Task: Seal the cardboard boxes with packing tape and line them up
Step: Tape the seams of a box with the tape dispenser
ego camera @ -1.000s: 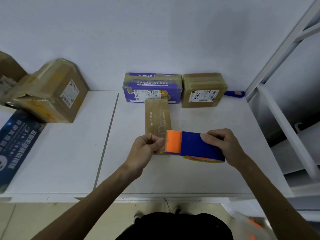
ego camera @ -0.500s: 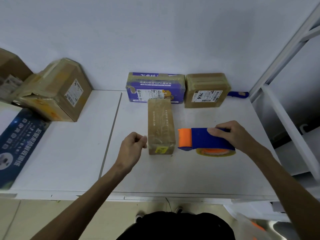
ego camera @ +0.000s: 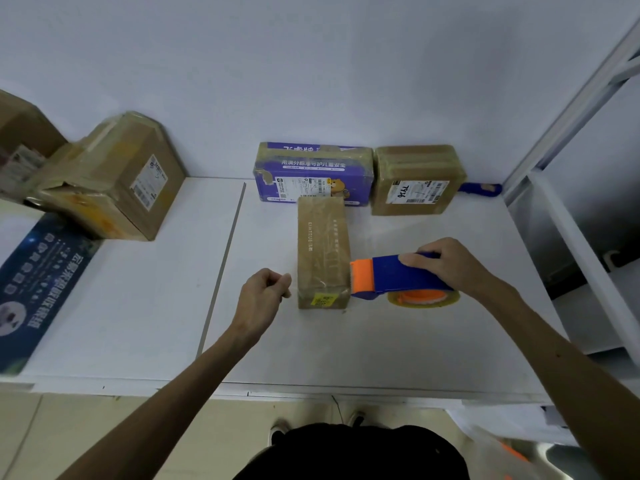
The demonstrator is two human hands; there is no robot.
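A narrow brown cardboard box (ego camera: pixel 322 247) lies lengthwise in the middle of the white table (ego camera: pixel 346 344), with tape over its top and a yellow sticker on its near end. My right hand (ego camera: pixel 448 266) grips a blue and orange tape dispenser (ego camera: pixel 388 277) whose orange head touches the box's right near corner. The dispenser's tape roll (ego camera: pixel 424 300) rests on the table. My left hand (ego camera: pixel 263 299) hovers just left of the box's near end, fingers curled, holding nothing I can see.
A purple taped box (ego camera: pixel 313 174) and a brown labelled box (ego camera: pixel 417 180) stand side by side against the back wall. A larger battered box (ego camera: pixel 110 181) sits at the left, above a blue poster (ego camera: pixel 38 282). A white metal rack (ego camera: pixel 571 133) borders the right.
The dispenser has moved from over the box's near end to its right side and down onto the table. My left hand let go and drew back to the left of the box.
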